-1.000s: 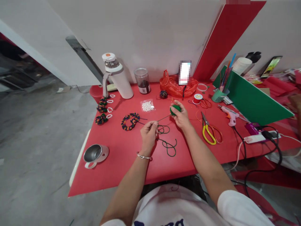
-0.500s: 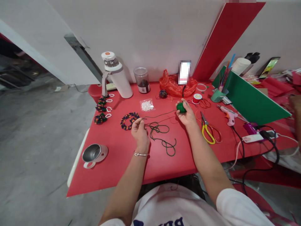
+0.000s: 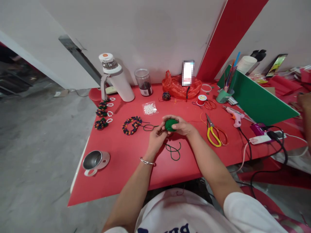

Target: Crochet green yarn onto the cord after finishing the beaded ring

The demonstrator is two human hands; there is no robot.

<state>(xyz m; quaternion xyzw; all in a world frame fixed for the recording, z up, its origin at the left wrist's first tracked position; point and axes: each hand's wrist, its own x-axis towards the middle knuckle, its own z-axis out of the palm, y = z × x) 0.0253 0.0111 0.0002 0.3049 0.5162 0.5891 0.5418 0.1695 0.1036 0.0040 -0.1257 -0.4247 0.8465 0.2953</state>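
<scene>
Drawn together since half a second ago: both hands now meeting at the middle of the table (image 3: pixel 116 181), where earlier held well apart with cord stretched between them. Right hand (image 3: pixel 182 125) curled round a green ball of cord (image 3: pixel 170 124), fingers closed on it from the right. Left hand (image 3: pixel 155 139) pressed up against the ball from the left, fingertips pinching at the cord where it leaves the ball; silver bracelet (image 3: pixel 147 161) on that wrist. Loose dark green cord (image 3: pixel 173 151) looped on the table just in front of the hands, toward the near edge, with another strand trailing away from the ball toward the left.

Near the front left corner, a steel cup (image 3: pixel 93 159), nothing visible inside. Left of the hands, a multicoloured braided ring (image 3: pixel 131 124); further left, by the left edge, three small braided pieces with pearl loops (image 3: pixel 102 113). Right of the hands, yellow-handled scissors (image 3: pixel 213 132), then a pink glue gun (image 3: pixel 233 115) toward the right edge. Beyond the ball, a small clear bag of white beads (image 3: pixel 150 108) and a red spool (image 3: pixel 201 99). Along the far edge: white flask (image 3: pixel 116 80), clear jar with something dark in the bottom (image 3: pixel 143 83), red plastic bag (image 3: pixel 180 87), green cup holding pens (image 3: pixel 223 96).
</scene>
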